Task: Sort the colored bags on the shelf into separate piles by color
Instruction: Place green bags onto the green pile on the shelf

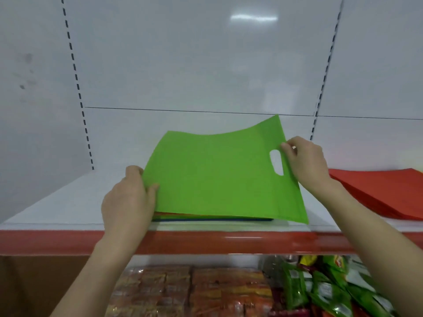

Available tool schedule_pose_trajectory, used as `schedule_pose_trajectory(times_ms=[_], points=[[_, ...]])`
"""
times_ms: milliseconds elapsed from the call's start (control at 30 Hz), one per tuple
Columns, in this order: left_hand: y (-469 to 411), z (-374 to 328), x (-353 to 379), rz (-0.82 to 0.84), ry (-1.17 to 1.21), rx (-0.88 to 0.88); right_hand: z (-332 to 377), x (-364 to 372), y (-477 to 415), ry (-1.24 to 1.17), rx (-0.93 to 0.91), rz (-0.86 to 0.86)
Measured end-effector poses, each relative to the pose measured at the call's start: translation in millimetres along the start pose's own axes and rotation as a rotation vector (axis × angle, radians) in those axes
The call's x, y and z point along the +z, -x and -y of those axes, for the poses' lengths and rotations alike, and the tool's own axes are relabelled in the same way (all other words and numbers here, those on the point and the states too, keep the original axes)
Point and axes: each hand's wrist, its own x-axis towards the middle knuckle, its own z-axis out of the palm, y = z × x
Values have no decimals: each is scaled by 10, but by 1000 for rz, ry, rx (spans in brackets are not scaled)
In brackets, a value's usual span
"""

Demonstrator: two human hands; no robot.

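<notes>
A flat green bag (217, 175) with a cut-out handle hole is lifted off a thin mixed stack of bags (206, 218), whose orange, green and dark blue edges show beneath it. My left hand (130, 197) grips the green bag's left edge. My right hand (304, 161) pinches its right edge beside the handle hole. The bag's far side curls upward. A pile of red bags (389, 193) lies on the white shelf (68, 202) to the right.
The shelf has a red front strip (57, 241) and a white back panel with slotted uprights. Below it are wrapped orange packs (194, 291) and green snack packets (325, 291). A brown carton (41, 284) sits lower left.
</notes>
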Motion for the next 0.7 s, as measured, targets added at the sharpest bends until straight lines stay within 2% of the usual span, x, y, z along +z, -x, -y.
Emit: schedule_pose_trajectory(times_ms=[367, 700], points=[[479, -863, 341, 136, 201, 200, -916, -1037, 569, 324, 222, -67], [1157, -2548, 754, 188, 399, 361, -2248, -2434, 883, 517, 359, -107]])
